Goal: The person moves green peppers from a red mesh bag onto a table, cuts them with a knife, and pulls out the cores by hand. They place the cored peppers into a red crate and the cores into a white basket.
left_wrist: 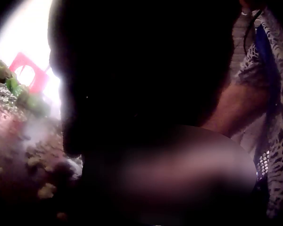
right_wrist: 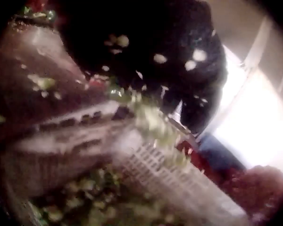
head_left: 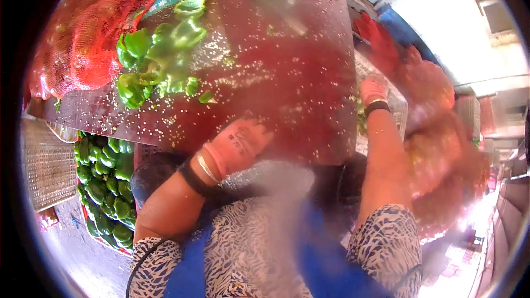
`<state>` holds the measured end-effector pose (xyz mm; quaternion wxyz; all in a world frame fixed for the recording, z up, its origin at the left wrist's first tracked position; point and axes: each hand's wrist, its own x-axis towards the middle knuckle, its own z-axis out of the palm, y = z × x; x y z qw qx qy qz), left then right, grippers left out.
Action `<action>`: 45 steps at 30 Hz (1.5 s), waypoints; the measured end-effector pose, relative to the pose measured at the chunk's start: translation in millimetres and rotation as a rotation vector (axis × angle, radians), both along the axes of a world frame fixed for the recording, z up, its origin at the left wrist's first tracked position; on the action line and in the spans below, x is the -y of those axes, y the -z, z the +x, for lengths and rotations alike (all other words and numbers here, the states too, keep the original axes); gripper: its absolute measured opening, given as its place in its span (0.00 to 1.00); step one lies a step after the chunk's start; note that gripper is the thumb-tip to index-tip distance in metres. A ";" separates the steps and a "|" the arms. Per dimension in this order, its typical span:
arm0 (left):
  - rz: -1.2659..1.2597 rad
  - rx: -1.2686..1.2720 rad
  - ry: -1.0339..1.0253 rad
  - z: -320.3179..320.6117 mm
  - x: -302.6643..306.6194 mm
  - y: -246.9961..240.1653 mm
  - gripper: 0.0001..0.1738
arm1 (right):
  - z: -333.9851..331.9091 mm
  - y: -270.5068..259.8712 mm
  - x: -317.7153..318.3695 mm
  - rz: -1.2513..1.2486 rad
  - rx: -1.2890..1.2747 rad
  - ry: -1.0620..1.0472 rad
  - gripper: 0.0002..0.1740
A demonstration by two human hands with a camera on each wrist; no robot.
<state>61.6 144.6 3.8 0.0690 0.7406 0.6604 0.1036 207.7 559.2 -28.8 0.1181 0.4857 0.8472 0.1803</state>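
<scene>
A dark blur fills most of the view. Pale seeds [left_wrist: 46,190] dot the reddish surface [left_wrist: 9,141]. Green peppers [left_wrist: 14,87] lie beyond.

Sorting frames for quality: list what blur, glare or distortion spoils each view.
Head view: fisheye bending, dark round border, a grey smear below the left hand, upper right blown white. Left wrist view: mostly blocked by a dark shape, glare upper left. Right wrist view: soft all over, white crate smeared, glare at right.

Table [head_left: 298,88] ctr bare but seeds [head_left: 221,49], pepper pile [head_left: 160,60] + mesh sack [head_left: 77,38] block left, crate [head_left: 396,107] at rt edge
</scene>
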 end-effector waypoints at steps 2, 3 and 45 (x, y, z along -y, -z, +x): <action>0.099 0.075 -0.024 0.2 0.4 6.7 0.20 | 15.5 -14.9 43.4 0.136 0.000 -0.252 0.17; 0.097 0.088 -0.035 1.2 -1.4 8.7 0.19 | 19.5 -17.8 69.9 0.215 0.000 -0.378 0.15; 0.512 0.370 -2.254 182.4 445.1 68.6 0.27 | -60.4 -1.2 314.6 -0.488 -0.182 -0.934 0.49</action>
